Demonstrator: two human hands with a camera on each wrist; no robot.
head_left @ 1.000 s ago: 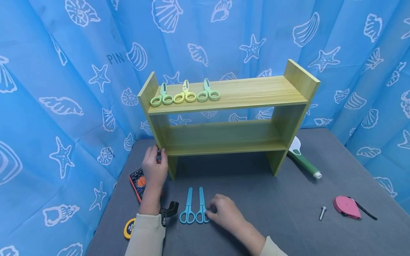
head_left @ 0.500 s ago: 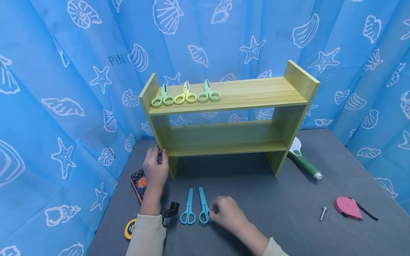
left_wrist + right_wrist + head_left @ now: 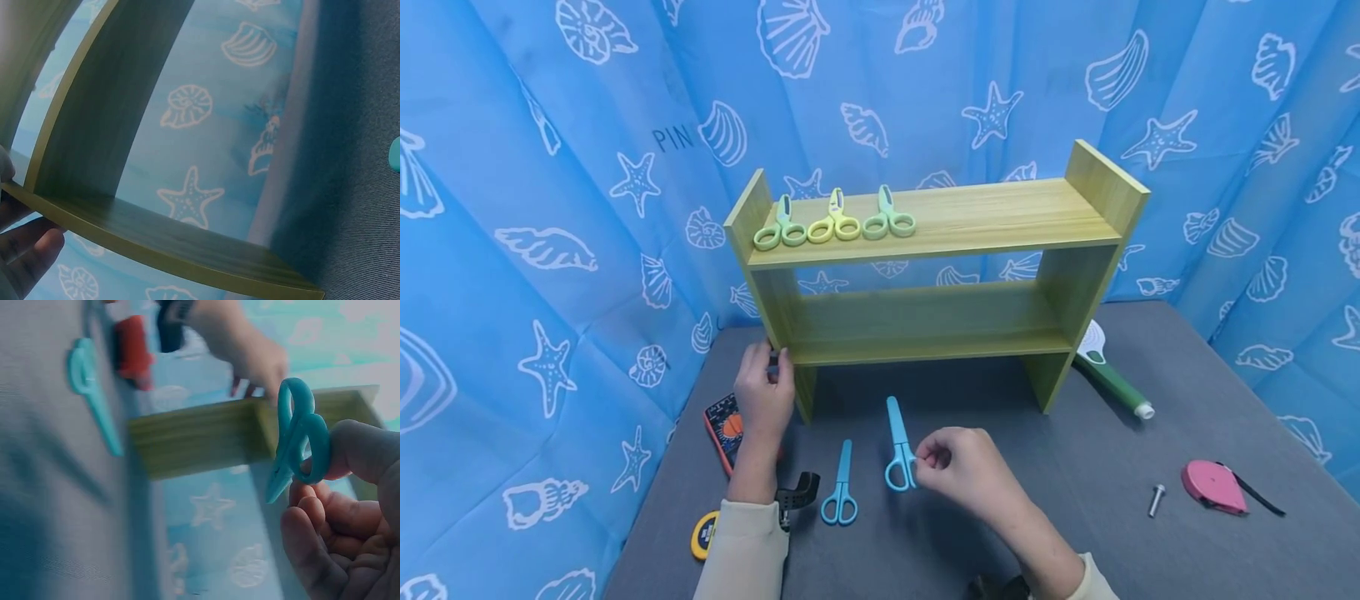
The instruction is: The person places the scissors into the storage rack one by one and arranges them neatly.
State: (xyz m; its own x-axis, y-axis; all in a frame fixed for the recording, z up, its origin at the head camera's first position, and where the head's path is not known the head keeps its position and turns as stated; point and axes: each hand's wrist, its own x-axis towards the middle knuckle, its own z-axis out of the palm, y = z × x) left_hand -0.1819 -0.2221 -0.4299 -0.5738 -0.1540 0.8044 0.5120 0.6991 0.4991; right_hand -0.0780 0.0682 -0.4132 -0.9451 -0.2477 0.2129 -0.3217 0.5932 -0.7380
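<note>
My right hand (image 3: 966, 468) pinches a pair of blue scissors (image 3: 898, 433) by one handle loop, above the table. Their blades point away from me. In the right wrist view the thumb and fingers close on that loop of the scissors (image 3: 319, 450). A second pair of blue scissors (image 3: 842, 479) lies on the table to the left. My left hand (image 3: 765, 390) grips the left side panel of a two-tier wooden shelf (image 3: 932, 254); the left wrist view has the fingers (image 3: 37, 253) around the panel edge. Green and yellow scissors (image 3: 833, 218) lie along the upper board's left half.
A multimeter (image 3: 727, 427) lies left of the shelf, partly behind the left arm. A yellow tape measure (image 3: 703, 536) is nearer. On the right are a green-handled tool with a white head (image 3: 1112, 385), a bolt (image 3: 1156, 500) and a pink tape measure (image 3: 1216, 487). Blue curtain hangs behind.
My right hand has taken the right-hand blue scissors by the handle, lifted them from the table and carried them forward and to the right. The left hand stays on the shelf.
</note>
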